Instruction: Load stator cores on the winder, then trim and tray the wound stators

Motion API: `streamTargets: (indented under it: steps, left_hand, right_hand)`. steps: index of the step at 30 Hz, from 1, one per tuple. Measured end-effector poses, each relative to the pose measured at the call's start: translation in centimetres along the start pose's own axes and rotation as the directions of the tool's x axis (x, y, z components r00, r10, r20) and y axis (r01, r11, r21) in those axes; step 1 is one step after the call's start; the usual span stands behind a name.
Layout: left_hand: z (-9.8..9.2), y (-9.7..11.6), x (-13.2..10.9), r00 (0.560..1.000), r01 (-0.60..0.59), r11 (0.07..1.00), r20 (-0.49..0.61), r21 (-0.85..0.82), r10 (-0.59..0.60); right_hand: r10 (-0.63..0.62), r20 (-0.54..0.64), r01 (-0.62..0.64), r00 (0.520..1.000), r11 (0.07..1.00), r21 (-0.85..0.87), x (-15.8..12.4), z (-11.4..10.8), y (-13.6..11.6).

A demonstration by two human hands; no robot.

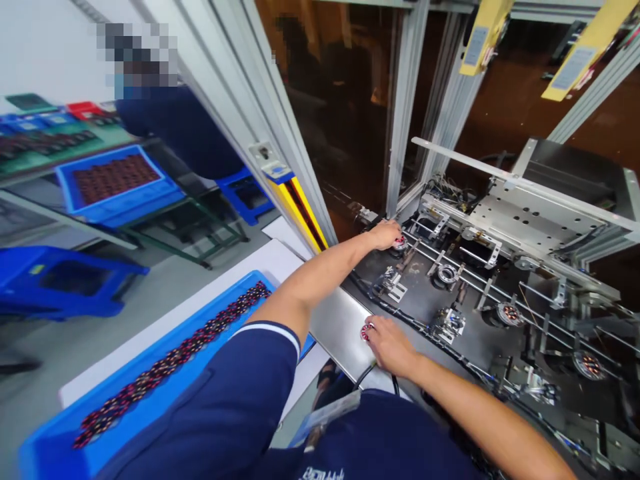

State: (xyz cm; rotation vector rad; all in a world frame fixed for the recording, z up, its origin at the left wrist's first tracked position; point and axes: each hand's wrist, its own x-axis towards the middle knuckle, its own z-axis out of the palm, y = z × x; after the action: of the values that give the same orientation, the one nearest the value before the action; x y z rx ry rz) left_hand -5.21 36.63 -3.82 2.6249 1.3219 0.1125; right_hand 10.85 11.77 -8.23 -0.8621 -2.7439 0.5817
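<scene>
My left hand reaches to the far-left fixture of the machine, its fingers closed around a red motor stator sitting at that round holder. Closer to my body, my right hand pinches another red motor stator over the bare metal ledge. Along the machine bed lie an open ring holder, a holder bearing a copper-wound stator and a further stator at the right. My fingertips partly hide both held stators.
A blue tray with rows of stators lies left of me. A yellow light barrier on an aluminium post stands beside my left forearm. Metal rails and a plate span the machine. A co-worker sits at a bench with another blue tray.
</scene>
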Motion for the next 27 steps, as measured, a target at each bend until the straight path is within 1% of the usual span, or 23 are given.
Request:
streamTargets:
  steps: [2,3,5,7,9,10,12,14,15,16,17,18,19,20,21,23,25,27]
  left_hand:
    - [-0.8,0.9,-1.8,0.996,0.031,0.999,-0.077,-0.042,-0.034]
    - [-1.2,1.3,-3.2,0.992,0.046,0.997,-0.116,-0.066,-0.053]
    - [-1.4,2.2,-7.1,0.978,0.07,0.99,-0.189,-0.122,-0.093]
    - [-0.7,3.2,-12.2,0.961,0.096,0.979,-0.24,-0.183,-0.139]
    - [1.1,4.4,-17.6,0.945,0.141,0.96,-0.258,-0.24,-0.203]
    - [2.5,4.9,-20.2,0.937,0.168,0.949,-0.257,-0.266,-0.238]
    - [5.6,5.7,-24.4,0.922,0.223,0.925,-0.24,-0.306,-0.302]
    - [8.9,5.9,-26.9,0.911,0.269,0.905,-0.217,-0.329,-0.35]
    - [10.5,5.8,-27.6,0.903,0.291,0.896,-0.213,-0.336,-0.373]
    - [11.9,5.7,-27.8,0.893,0.31,0.887,-0.214,-0.342,-0.395]
    - [13.1,5.7,-27.8,0.884,0.328,0.878,-0.216,-0.348,-0.415]
    - [14.1,5.7,-27.5,0.875,0.341,0.871,-0.219,-0.353,-0.431]
    - [14.9,5.7,-27.2,0.868,0.351,0.866,-0.222,-0.357,-0.444]
    - [15.5,5.8,-26.9,0.862,0.358,0.861,-0.226,-0.361,-0.453]
    - [15.8,6.0,-26.6,0.857,0.362,0.858,-0.231,-0.363,-0.46]
    - [16.2,6.3,-26.3,0.847,0.369,0.855,-0.246,-0.365,-0.471]
    - [16.1,6.7,-26.5,0.834,0.376,0.852,-0.268,-0.363,-0.482]
    - [15.9,7.1,-27.0,0.819,0.383,0.851,-0.294,-0.359,-0.492]
  right_hand:
    - [0.002,0.061,0.0,0.998,0.999,-0.035,1.9,3.6,-0.1]
    - [0.008,0.077,-0.004,0.997,0.999,-0.053,2.9,4.8,0.1]
    - [0.015,0.08,-0.008,0.997,0.997,-0.081,4.4,6.0,0.2]
    - [0.009,0.051,-0.004,0.999,0.996,-0.094,4.7,5.7,-0.2]
    - [-0.015,0.007,0.015,1.0,0.995,-0.095,3.1,4.1,-0.8]
    - [-0.032,-0.015,0.03,0.999,0.995,-0.094,1.7,2.7,-0.9]
    - [-0.056,-0.053,0.05,0.997,0.994,-0.101,-2.0,-1.0,-0.2]
    - [-0.021,-0.087,0.01,0.996,0.991,-0.131,-6.3,-5.8,2.0]
    - [0.037,-0.114,-0.055,0.993,0.986,-0.159,-8.6,-8.4,3.7]
    - [0.118,-0.148,-0.146,0.982,0.97,-0.194,-10.9,-10.9,5.6]
    - [0.203,-0.184,-0.243,0.962,0.943,-0.227,-13.2,-13.1,7.7]
    - [0.284,-0.214,-0.334,0.935,0.908,-0.254,-15.3,-15.1,9.8]
    - [0.353,-0.233,-0.409,0.906,0.871,-0.272,-17.1,-16.5,11.9]
    - [0.406,-0.236,-0.463,0.883,0.84,-0.284,-18.7,-17.5,13.7]
    - [0.447,-0.232,-0.5,0.864,0.816,-0.292,-19.9,-17.9,15.3]
    - [0.499,-0.209,-0.541,0.841,0.786,-0.298,-21.4,-17.4,17.4]
    - [0.527,-0.185,-0.559,0.829,0.774,-0.298,-21.8,-16.1,18.5]
    - [0.545,-0.165,-0.568,0.822,0.768,-0.295,-21.7,-14.8,19.0]
